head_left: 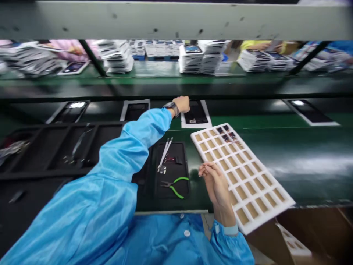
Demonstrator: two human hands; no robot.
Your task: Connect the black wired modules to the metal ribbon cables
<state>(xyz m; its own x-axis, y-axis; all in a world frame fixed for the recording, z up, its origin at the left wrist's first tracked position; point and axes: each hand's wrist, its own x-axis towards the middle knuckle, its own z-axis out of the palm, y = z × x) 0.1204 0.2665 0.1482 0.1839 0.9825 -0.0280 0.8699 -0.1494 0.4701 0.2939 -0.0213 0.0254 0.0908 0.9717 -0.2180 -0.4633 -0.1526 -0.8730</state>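
My left hand (181, 104), with a band on its wrist, reaches forward to the left edge of a black tablet-like device (197, 112) on a white sheet. Its fingers are curled and partly hidden, so I cannot tell what they grip. Near my body, my right hand (216, 184) pinches its fingertips together beside a white compartment tray (259, 180); anything between them is too small to name. Several small dark parts (226, 133) lie in the tray's far compartments. Between my arms, a black tray (179, 189) holds green-handled pliers (175, 186) and slim white strips (164, 154).
Similar flat devices lie on the green belt, at left (70, 111), nearer the middle (136, 110) and at right (311, 111). A black divided tray (57, 147) sits at left. Beyond a rail stand stacks of white-sheeted devices (190, 60), with other people behind.
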